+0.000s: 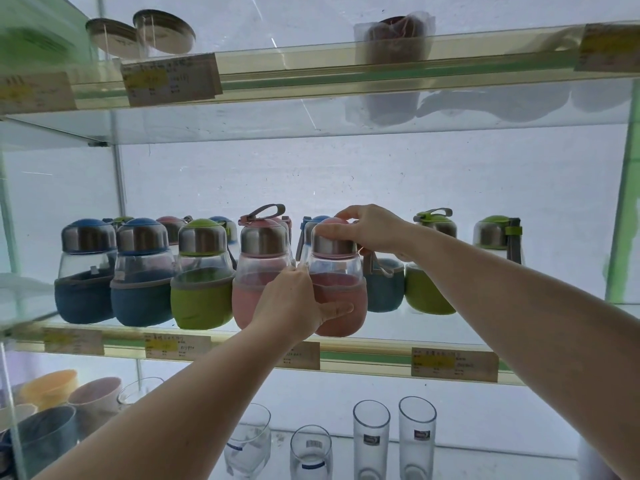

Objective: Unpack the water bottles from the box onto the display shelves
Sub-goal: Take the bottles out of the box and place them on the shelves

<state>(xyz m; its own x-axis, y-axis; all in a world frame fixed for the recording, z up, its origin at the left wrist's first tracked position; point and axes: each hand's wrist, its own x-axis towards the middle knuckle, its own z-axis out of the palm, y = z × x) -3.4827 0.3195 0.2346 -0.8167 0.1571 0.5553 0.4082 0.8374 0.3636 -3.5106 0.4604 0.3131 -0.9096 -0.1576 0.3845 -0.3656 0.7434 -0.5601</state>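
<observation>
Pink-sleeved water bottle (337, 289): being seated at the middle glass shelf's (381, 336) front edge, touching its pink neighbour (258, 271). Left hand (294, 303) gripping the sleeve, right hand (370, 230) gripping the cap. Next: release, fetch another.

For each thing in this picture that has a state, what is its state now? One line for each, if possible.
Pink bottle: upright at the middle shelf's front edge, lid on, held by both hands.
Left hand: grips the bottle's pink sleeve.
Right hand: grips the bottle's lid.
Neighbouring pink bottle: upright, lid on, strap loop standing up.
Green bottle: upright, capped.
Two blue bottles: upright, capped.
Drinking glasses: upright, empty, on the lower shelf.
</observation>
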